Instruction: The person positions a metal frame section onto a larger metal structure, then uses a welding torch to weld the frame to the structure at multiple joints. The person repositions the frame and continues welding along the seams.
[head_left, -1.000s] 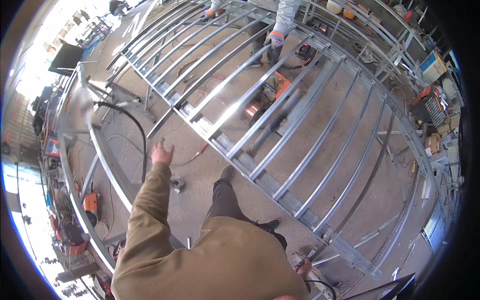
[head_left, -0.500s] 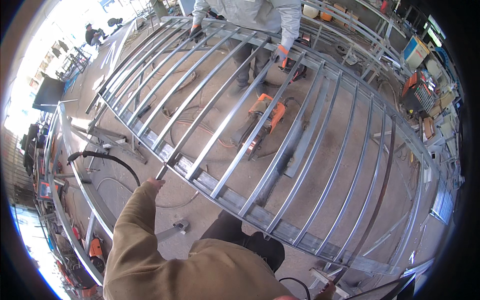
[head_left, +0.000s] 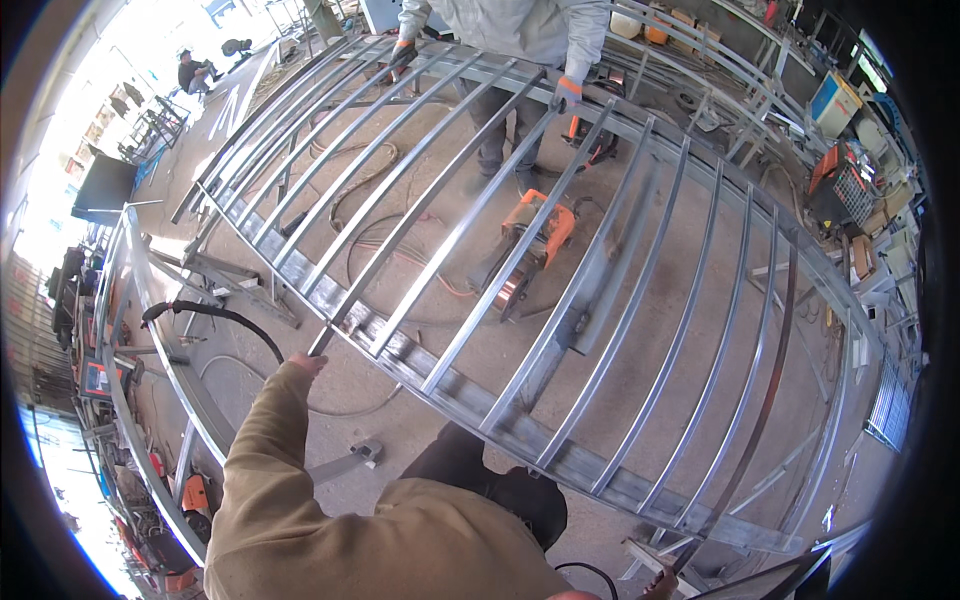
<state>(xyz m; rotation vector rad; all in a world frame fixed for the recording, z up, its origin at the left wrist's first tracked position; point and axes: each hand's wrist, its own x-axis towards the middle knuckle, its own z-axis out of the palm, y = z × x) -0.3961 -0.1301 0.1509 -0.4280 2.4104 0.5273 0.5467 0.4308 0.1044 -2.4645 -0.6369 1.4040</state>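
A large panel of parallel silver metal bars on two long rails point(head_left: 410, 357) spans the middle. My left hand point(head_left: 308, 364) is closed around the near end of a long darker metal bar point(head_left: 405, 222), which sticks out past the near rail. At the lower right my right hand point(head_left: 661, 584) is closed on the end of a long rusty brown bar point(head_left: 765, 405) crossing the panel's right part. Its fingers show only partly. On the far side a co-worker in a grey jacket holds the panel with gloved hands, one glove point(head_left: 567, 95) near the dark bar's far end.
An orange machine point(head_left: 540, 225) stands on the floor beneath the panel, among cables. To my left are a curved metal rail point(head_left: 172, 370) and a black hose point(head_left: 225, 318). A metal trestle point(head_left: 235, 275) stands at the panel's left. Shelves of tools and boxes line the right.
The panel's far side appears slightly higher, along with the co-worker's gloved hands. My hands keep their holds on the two bars. The view has shifted slightly.
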